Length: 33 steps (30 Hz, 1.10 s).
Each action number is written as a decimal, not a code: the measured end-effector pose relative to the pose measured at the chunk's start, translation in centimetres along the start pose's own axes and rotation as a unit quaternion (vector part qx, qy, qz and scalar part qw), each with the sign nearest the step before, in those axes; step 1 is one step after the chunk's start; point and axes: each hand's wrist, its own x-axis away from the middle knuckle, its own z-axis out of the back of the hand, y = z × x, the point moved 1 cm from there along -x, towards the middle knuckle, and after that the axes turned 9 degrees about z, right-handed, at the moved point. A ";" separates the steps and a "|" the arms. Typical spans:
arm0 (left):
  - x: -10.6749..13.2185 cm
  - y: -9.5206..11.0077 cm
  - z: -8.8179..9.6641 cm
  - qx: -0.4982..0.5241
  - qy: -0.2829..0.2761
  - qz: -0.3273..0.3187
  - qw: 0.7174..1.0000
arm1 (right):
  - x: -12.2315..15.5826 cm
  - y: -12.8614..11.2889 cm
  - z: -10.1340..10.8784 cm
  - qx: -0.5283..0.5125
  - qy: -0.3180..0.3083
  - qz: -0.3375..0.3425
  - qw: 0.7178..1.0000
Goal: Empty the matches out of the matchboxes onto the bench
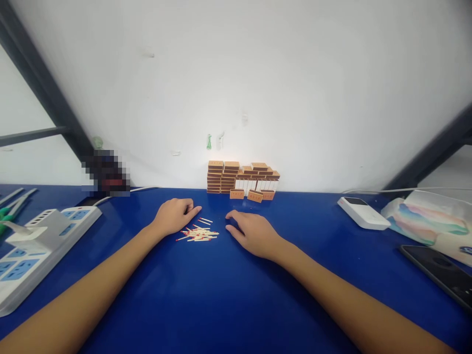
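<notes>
Red-tipped pale wooden matchsticks (201, 233), piled: prob. light, stiff, snappable; hold mid-stick. Bare L hand (174, 215), left: fingers curled, can't tell if together. Bare R hand (254, 233), right: thumb/fingers apart.

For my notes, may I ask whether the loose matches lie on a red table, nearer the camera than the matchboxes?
The colour is wrong: the head view shows a blue table. The loose matches do lie nearer the camera than the matchboxes.
</notes>
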 end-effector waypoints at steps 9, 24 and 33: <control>0.2 0.2 0.3 0.004 -0.005 0.001 1.000 | 0.1 0.0 -0.1 -0.007 0.009 0.007 1.000; 0.1 0.2 0.2 -0.004 -0.003 -0.007 1.000 | 0.1 -0.1 0.1 -0.003 0.005 0.004 1.000; 1.1 1.4 1.8 -0.035 0.108 -0.091 0.989 | -0.2 -0.2 -0.4 -0.001 0.015 -0.007 1.000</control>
